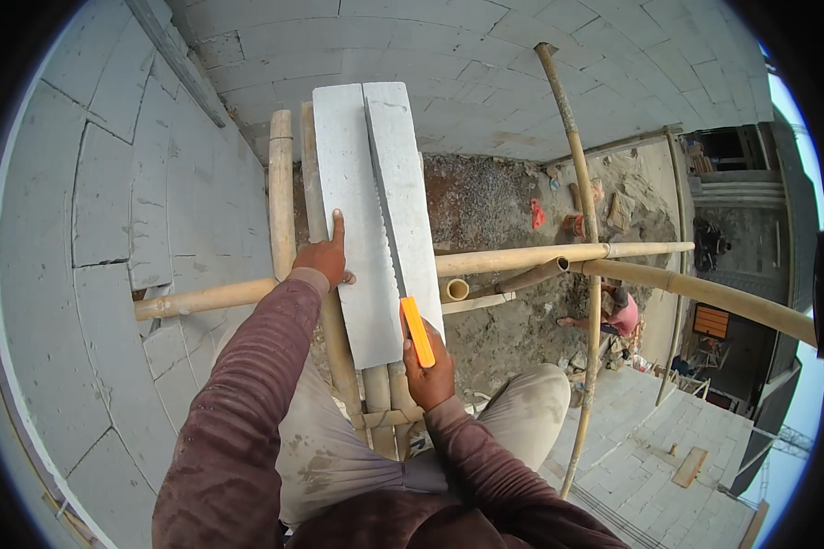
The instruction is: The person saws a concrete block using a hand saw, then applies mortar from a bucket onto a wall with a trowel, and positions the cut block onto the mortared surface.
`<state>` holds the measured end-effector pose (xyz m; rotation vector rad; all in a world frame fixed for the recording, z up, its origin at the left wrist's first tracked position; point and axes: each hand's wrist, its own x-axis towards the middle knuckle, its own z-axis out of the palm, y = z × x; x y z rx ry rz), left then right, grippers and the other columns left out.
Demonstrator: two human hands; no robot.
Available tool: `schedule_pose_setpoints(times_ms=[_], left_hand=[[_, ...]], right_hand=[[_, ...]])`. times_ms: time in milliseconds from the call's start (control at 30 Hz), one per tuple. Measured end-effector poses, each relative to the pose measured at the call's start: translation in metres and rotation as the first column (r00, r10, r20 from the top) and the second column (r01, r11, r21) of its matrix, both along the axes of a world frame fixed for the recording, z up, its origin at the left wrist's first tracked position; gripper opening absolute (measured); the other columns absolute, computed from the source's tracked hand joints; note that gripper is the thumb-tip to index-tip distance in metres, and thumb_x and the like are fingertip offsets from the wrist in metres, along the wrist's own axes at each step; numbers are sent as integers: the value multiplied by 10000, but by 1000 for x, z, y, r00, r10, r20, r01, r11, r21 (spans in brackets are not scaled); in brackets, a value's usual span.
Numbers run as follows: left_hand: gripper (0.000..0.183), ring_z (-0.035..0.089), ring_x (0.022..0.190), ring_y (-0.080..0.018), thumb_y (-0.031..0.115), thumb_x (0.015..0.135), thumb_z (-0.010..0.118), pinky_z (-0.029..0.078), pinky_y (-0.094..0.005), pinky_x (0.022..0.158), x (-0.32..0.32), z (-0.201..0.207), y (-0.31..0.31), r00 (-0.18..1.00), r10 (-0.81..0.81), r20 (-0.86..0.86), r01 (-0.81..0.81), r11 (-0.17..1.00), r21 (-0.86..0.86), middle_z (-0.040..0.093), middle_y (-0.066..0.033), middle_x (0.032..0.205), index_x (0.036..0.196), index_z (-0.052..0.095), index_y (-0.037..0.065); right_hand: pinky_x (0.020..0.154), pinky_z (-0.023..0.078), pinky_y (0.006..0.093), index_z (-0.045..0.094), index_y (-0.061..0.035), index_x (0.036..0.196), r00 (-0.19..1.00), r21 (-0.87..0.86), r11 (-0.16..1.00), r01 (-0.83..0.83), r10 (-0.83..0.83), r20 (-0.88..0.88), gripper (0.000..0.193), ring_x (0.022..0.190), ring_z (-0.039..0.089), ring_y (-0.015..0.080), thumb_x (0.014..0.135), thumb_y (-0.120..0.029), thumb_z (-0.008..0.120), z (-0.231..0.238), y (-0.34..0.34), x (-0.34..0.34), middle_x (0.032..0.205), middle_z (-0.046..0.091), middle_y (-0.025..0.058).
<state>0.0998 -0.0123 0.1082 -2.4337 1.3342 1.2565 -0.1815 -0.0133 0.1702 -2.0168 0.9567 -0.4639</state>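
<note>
Bamboo poles (375, 393), laid side by side, bear a long pale grey concrete block (357, 238) right in front of the person, lengthwise, its near end close to the knees. The left hand (320, 259) lies on the block's left edge, forefinger stretched along the top face and thumb well apart from it; the other fingers are tucked out of sight, so I can't tell whether they grip the edge.

The right hand (430, 377) is wrapped firmly around the orange handle of a handsaw (418, 331) at the block's near end. From the handle, a toothed edge runs away along a narrow dark gap, with a slimmer pale strip (407, 201) to its right. How deep the blade sits, I can't make out.

A bamboo crosspole (522, 258) runs crosswise beyond the hands. Grey block walls (110, 210) rise to the left and ahead. Well below, on the muddy ground to the right, a worker in a pink shirt (623, 314) bends near some rubble.
</note>
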Motion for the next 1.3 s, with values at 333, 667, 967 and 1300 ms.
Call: schedule_pose_setpoints(times_ms=[333,667,967,1300], left_hand=[[1350,722,1001,-392,410,860,837,563,-440,919,-15,7,-25,999,-50,2,50,999,-1,724,-265,1106,1608,-222,33],[1368,733,972,-387,420,852,841,577,-441,879,-11,11,-13,1000,-30,-2,30,1000,4,719,-281,1116,1598,-233,21],[1377,729,990,-396,366,854,851,571,-443,900,-8,3,-15,998,46,-41,-45,999,14,713,-294,1130,1585,-264,22],[1368,723,1028,-397,371,863,843,562,-435,921,-35,11,-36,997,-19,-69,19,1000,3,712,-288,1152,1583,-260,4]], right_hand=[[818,574,438,506,43,1429,994,118,991,62,-72,85,586,968,730,411,1026,-358,643,23,-134,139,1070,726,263],[904,553,468,380,74,1528,996,274,960,-51,28,89,653,1077,699,469,1083,-376,542,106,-71,64,1204,675,342],[878,559,504,406,80,1504,997,195,979,-55,64,-38,749,1033,687,505,1068,-523,495,87,-102,115,1062,699,357],[977,533,529,425,7,1523,995,111,992,60,-51,-84,722,1131,657,486,1071,-557,437,38,-175,169,1181,699,297]])
